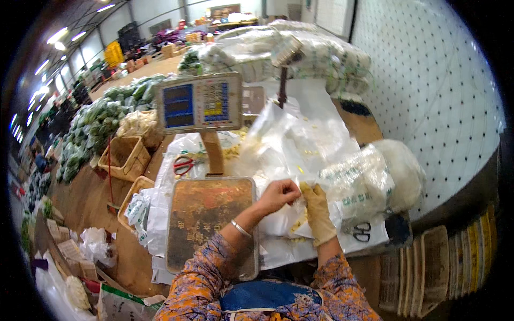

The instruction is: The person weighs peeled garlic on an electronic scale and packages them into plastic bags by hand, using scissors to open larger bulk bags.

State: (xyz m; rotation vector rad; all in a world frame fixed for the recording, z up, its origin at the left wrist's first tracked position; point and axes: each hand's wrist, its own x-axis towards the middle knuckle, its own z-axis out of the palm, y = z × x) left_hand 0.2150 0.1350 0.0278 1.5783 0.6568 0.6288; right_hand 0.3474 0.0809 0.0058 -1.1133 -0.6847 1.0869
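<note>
My left hand (280,196), bare and with a silver bangle at the wrist, has its fingers curled at the edge of thin white plastic film. Close by on the right, my right hand (317,208) wears a pale yellow glove and pinches the same film. Beyond both hands a translucent plastic bag (269,146) spreads, partly blurred. Small pale yellow pieces (298,224) show beside the glove and farther back on the white sheet. To the left stands a scale with a worn, rusty platform (213,216) and an upright display (198,102).
Red-handled scissors (183,165) lie behind the platform, and black-handled scissors (362,232) at right. A wrapped bundle of plastic bags (361,176) sits beside my right hand. Crates (125,157) and bagged green vegetables (94,128) stand left. Stacked crates (431,269) are at lower right.
</note>
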